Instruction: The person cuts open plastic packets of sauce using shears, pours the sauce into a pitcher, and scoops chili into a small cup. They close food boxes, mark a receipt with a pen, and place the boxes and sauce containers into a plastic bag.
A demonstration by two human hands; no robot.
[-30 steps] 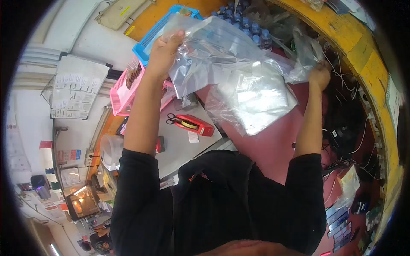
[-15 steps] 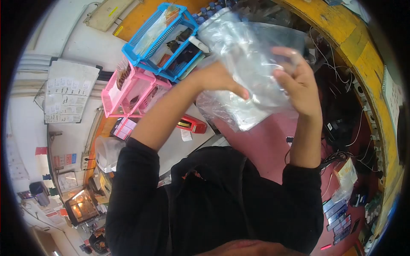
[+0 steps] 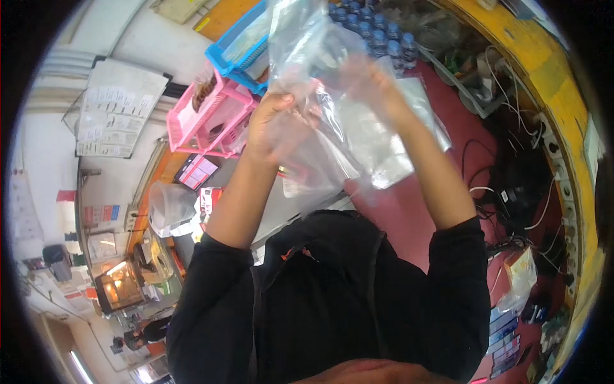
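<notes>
Red counter (image 3: 409,217) below me, yellow rim with cables to the right, pink basket (image 3: 204,118) and blue basket (image 3: 240,51) stacked at the far left, a cluster of blue-capped bottles (image 3: 374,38) beyond. Both my hands are raised over the counter with a clear plastic bag (image 3: 307,70) between them — left hand (image 3: 272,131) closed on the lower film, fingers curled and pinching it; right hand (image 3: 368,80) sits behind or inside the plastic, seen through it, fingers partly spread. Bag is off the counter, held in the air, crumpled, mouth apparently upward. Judgement: bag looks empty and only partly opened — handling under way, nothing yet put in. More clear bags (image 3: 396,150) lie flat underneath.
</notes>
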